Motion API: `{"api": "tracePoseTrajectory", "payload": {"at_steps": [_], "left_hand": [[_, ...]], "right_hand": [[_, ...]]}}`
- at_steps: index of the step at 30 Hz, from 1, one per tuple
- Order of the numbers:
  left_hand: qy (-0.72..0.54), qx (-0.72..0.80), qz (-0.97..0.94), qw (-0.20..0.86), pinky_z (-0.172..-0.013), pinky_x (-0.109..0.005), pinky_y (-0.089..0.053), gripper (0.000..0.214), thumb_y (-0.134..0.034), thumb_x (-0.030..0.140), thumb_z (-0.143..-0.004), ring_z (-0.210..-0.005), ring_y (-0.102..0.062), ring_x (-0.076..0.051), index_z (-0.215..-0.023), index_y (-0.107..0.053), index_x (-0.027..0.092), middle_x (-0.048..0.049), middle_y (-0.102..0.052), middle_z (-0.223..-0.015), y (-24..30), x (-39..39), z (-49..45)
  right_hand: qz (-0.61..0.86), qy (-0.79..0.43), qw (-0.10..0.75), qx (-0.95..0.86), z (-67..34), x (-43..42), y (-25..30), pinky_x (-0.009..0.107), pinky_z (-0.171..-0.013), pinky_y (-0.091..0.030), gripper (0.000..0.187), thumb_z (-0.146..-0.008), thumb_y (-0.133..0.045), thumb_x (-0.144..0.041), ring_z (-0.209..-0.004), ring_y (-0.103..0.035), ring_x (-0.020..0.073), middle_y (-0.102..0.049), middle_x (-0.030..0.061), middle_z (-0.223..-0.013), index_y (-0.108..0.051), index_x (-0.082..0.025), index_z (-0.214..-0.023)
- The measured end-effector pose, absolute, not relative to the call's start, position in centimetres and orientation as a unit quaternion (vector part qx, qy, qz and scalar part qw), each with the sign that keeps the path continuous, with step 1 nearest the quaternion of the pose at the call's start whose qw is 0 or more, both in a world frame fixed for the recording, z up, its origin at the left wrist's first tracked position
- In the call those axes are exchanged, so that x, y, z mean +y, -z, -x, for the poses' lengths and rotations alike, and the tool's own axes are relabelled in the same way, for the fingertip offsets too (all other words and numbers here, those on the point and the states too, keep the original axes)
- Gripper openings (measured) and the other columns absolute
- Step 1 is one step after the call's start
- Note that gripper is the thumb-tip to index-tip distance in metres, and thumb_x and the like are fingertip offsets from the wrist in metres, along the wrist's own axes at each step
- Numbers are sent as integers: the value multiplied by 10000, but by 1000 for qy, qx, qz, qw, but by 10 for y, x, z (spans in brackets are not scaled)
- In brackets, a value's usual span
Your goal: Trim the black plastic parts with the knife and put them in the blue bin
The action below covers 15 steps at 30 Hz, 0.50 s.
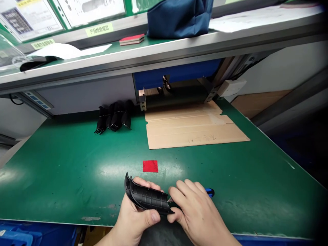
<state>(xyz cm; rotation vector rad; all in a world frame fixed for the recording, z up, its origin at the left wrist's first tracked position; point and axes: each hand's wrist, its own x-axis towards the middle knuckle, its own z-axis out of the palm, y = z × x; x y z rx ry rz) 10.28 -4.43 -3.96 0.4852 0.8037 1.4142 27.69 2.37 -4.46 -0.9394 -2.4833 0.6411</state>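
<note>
My left hand (138, 215) is wrapped around curved black plastic shells (148, 198), two or more nested together, with grid lines on their outer side. They lie tilted, their flared end to the left. My right hand (196, 208) is closed on a slim tool with a blue and black handle (210, 192). Its thin metal tip touches or nearly touches the right end of the shells; the fingers hide most of the tool, so its exact kind is unclear. Just beyond my hands, a small red piece of cloth or card (150, 166) lies flat on the green tabletop (64, 177).
Several similar black shells (115, 116) stand grouped at the back left. A cardboard sheet (189, 131) lies at the back right, beneath a blue-fronted opening (176, 73). Above runs a metal-edged shelf (102, 65) with a dark blue bag (179, 18). Blue bins (51, 234) sit below the front edge.
</note>
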Motion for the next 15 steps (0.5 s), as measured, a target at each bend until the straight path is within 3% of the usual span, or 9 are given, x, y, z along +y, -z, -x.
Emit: {"api": "tracePoseTrajectory", "payload": {"at_steps": [7, 10, 15], "left_hand": [[-609, 362, -243, 663, -959, -393, -440, 433, -789, 184, -711, -1061, -571, -234, -1036, -508, 238, -47, -586, -1054, 41, -44, -102], [-608, 362, -240, 665, -960, -398, -437, 404, -784, 177, -714, -1047, -579, -235, -1019, -525, 233, -49, -599, -1035, 40, -42, -105], [-634, 349, -165, 670, -942, -359, -446, 417, -830, 231, -662, -1045, -576, -221, -966, -546, 253, -20, -613, -1001, 35, -40, -114]], "right_hand": [[313, -252, 197, -894, -279, 27, 52, 304, -584, -178, 749, -1051, 31, -629, -603, -371, 206, -430, 13, -684, -441, -170, -694], [288, -338, 180, -878, -281, 27, 55, 301, -590, -206, 736, -1045, 5, -662, -602, -399, 197, -442, 0, -671, -424, -174, -699], [321, -493, 281, -758, -277, 18, 55, 285, -620, -299, 704, -956, -179, -825, -656, -435, 202, -447, 0, -743, -418, -187, -780]]}}
